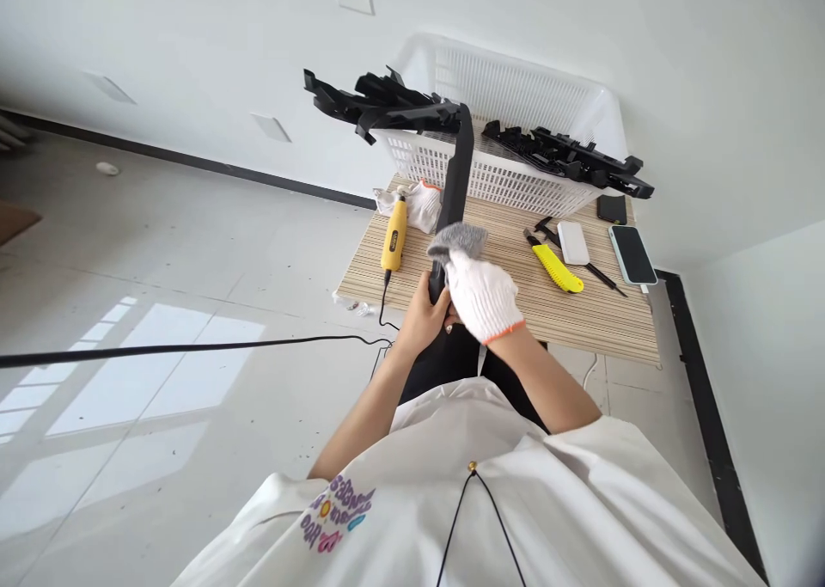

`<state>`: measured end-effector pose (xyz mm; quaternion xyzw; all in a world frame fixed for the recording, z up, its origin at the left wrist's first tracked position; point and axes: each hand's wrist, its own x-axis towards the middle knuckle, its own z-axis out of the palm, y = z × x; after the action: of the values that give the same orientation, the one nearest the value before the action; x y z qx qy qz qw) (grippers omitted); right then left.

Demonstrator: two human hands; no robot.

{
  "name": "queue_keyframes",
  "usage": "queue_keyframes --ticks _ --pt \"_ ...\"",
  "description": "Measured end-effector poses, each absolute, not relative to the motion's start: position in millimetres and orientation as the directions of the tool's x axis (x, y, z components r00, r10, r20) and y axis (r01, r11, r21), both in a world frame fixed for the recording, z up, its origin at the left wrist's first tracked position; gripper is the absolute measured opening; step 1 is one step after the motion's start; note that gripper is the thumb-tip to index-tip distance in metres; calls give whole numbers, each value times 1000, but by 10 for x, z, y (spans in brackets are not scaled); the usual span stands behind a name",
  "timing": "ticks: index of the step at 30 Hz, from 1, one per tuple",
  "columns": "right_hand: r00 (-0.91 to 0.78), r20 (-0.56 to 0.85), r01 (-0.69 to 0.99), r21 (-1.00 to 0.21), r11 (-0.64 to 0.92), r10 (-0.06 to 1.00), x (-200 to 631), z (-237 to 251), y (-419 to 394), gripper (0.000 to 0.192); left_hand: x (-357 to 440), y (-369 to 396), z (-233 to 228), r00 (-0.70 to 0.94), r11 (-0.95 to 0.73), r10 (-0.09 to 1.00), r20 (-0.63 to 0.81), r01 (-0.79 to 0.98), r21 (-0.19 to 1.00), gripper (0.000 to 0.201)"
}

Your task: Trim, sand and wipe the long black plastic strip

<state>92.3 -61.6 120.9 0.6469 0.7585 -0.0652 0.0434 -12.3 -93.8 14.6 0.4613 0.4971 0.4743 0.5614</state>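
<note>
My left hand [422,316], bare, is closed around the lower end of a long black plastic trim strip [456,174]. The strip rises away from me and bends near its far end, in front of the basket. On my right hand [483,295] is a white knit glove with an orange cuff. Its fingers are wrapped round a grey cloth [459,240], which lies over the strip just above my left hand. My right fingertips are hidden under the cloth.
Behind stands a white plastic basket [509,183] with black plastic parts [387,106] across its rim, more parts [567,153] at right. The striped table [503,226] bears a yellow corded rotary tool [394,236], a glove [425,206], a yellow utility knife [558,267] and a phone [632,254].
</note>
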Motion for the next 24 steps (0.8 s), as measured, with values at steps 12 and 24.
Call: queue_keyframes --ticks 12,24 --pt "-132 -58 988 -93 126 990 950 1089 -569 46 -126 -929 112 83 130 989 -120 -124 984 40" --pt "-69 -84 984 -167 55 994 960 1114 -449 50 -138 -911 116 119 140 985 -125 -127 982 45"
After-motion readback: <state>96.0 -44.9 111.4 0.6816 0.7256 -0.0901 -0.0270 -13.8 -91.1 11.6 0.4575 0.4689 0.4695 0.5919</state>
